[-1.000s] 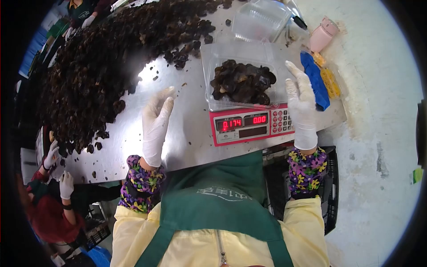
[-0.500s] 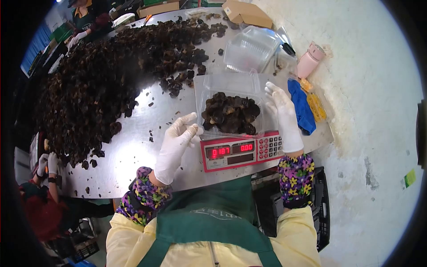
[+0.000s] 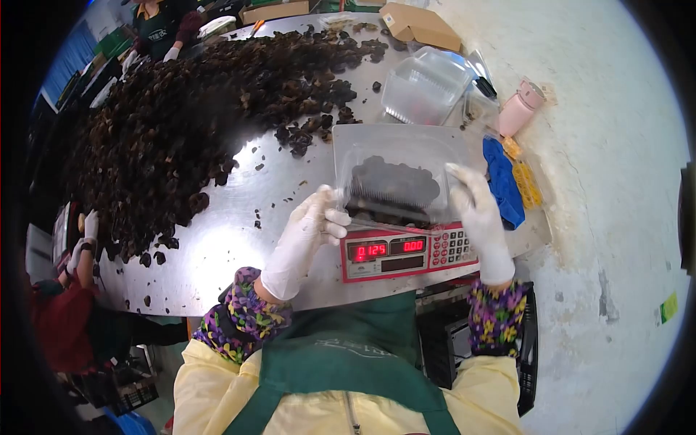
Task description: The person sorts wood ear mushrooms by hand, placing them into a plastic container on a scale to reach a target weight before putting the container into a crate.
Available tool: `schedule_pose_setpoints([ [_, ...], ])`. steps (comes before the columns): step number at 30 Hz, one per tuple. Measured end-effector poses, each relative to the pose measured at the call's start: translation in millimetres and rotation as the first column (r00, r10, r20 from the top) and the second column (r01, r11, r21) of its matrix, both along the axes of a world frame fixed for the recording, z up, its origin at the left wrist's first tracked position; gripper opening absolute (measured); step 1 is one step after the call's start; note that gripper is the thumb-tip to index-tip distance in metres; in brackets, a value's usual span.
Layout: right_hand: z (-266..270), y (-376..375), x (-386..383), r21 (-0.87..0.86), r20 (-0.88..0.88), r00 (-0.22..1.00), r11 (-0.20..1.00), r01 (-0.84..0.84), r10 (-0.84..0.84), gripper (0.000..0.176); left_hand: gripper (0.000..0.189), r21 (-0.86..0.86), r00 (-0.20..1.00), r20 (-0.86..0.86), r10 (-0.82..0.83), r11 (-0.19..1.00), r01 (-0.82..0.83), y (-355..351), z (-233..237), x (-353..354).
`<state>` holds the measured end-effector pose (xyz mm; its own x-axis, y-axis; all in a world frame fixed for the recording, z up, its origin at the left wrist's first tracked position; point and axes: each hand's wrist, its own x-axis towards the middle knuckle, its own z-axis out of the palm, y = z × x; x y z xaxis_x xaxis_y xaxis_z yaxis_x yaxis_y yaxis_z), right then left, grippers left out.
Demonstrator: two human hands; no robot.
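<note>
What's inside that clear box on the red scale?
Dark, crinkly mushroom pieces fill the clear box, visible through its lid. Their lower layers and the top of the scale beneath are covered.

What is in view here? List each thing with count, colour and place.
clear box: one, holding dark mushrooms, on the scale
scale: one, red, table's near edge
mushroom pile: one, dark brown, across the table
table: one, steel-grey, centre
empty boxes: one stack, clear, behind the scale
cardboard box: one, brown, far end
bottle: one, pink, right
cloth: one, blue, right of scale
co-worker's hands: two, white-gloved, left edge
left hand: one, white-gloved, fingers curled on box's left edge
right hand: one, white-gloved, against box's right edge
</note>
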<state>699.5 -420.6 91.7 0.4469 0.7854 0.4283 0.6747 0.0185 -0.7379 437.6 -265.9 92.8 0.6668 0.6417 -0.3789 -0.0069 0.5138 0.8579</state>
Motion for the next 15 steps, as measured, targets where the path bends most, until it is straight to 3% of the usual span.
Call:
schedule_pose_setpoints([
  [1,-2,-10,-16,0.002,0.151,0.981,0.992,0.124,-0.123,0.034,0.037,0.038,1.000,-0.023,0.006,0.999,-0.005,-2,-1,2],
  [2,-6,-17,-22,0.001,0.150,0.982,0.993,0.114,-0.113,0.034,0.037,0.127,0.994,-0.107,-0.005,0.992,0.019,-4,-3,4],
  [3,-10,-23,-27,-0.184,-0.242,0.960,0.978,0.095,-0.139,0.028,0.037,0.128,0.994,-0.107,0.005,0.992,0.009,-6,-7,6],
  [4,-14,-29,-30,-0.345,-0.585,0.783,0.938,-0.001,-0.214,0.023,0.034,0.114,0.996,-0.093,0.000,0.993,0.011,-7,-11,8],
  [6,-24,-37,-32,-0.211,-0.716,0.691,0.974,-0.076,-0.101,0.016,0.031,0.092,0.998,-0.061,-0.007,0.996,0.012,-10,-6,8],
  [7,-12,-42,-43,-0.127,-0.639,0.768,0.991,-0.047,-0.046,0.012,0.032,0.087,1.000,-0.006,0.000,0.996,0.001,-12,-7,9],
  [8,12,-40,-56,-0.135,-0.865,0.487,0.991,0.009,-0.122,0.010,0.031,-0.033,0.951,0.305,-0.054,0.997,0.067,-6,-39,9],
  [9,1,-44,-48,-0.111,-0.877,0.474,0.992,-0.056,-0.072,0.006,0.029,0.048,0.974,0.202,-0.097,0.995,0.089,-10,-18,7],
  [10,-16,-49,-35,-0.124,-0.191,0.967,0.973,-0.195,0.170,0.008,0.029,0.091,0.989,0.113,-0.100,0.992,0.090,-12,-7,5],
  [11,-34,-42,-14,-0.086,-0.865,0.501,0.974,-0.212,0.032,0.024,0.029,0.264,0.970,0.201,-0.138,0.961,0.082,-10,-22,2],
  [12,-58,-38,13,0.016,-0.914,0.374,0.936,-0.351,0.156,0.037,0.029,0.133,0.983,0.183,-0.028,0.991,0.004,-19,-5,-1],
  [14,-52,-32,18,0.003,-0.903,0.367,0.859,-0.513,0.223,0.043,0.029,0.118,0.972,0.235,0.015,0.992,-0.044,-13,-44,17],
  [15,-33,-32,-2,-0.051,-0.866,0.479,0.928,-0.370,0.143,0.026,0.028,0.107,0.974,0.218,0.061,0.990,-0.086,-12,-42,21],
])
